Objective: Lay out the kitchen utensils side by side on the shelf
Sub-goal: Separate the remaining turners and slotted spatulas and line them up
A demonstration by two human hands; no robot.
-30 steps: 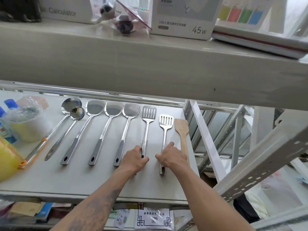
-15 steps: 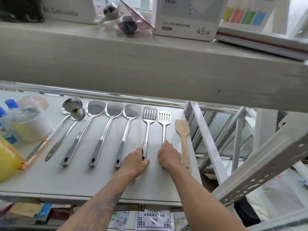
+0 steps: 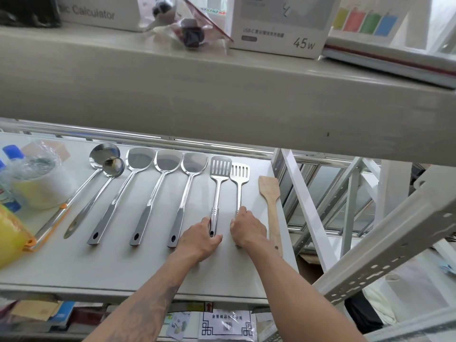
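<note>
1. Left hand (image 3: 201, 239) rests palm-down on the pale grey shelf (image 3: 74, 262), its thumb and fingers pinching the lower handle of a steel slotted spatula with a ribbed grip (image 3: 218, 186).
2. Right hand (image 3: 248, 229) is curled over the handle end of a second, narrower steel slotted spatula (image 3: 239, 180), fingers closed on it (the handle tip is hidden beneath the hand).
3. Both slotted heads lie just beside each other, their edges touching or very nearly so.
4. Right of them lies a flat wooden spatula (image 3: 271, 201), apart from the right hand's spatula.
5. To the left lie three solid steel turners (image 3: 158, 191) in parallel, then two steel ladles (image 3: 98, 191), bowls overlapping.
6. At the far left stands a plastic-wrapped roll of tape (image 3: 37, 181).
</note>
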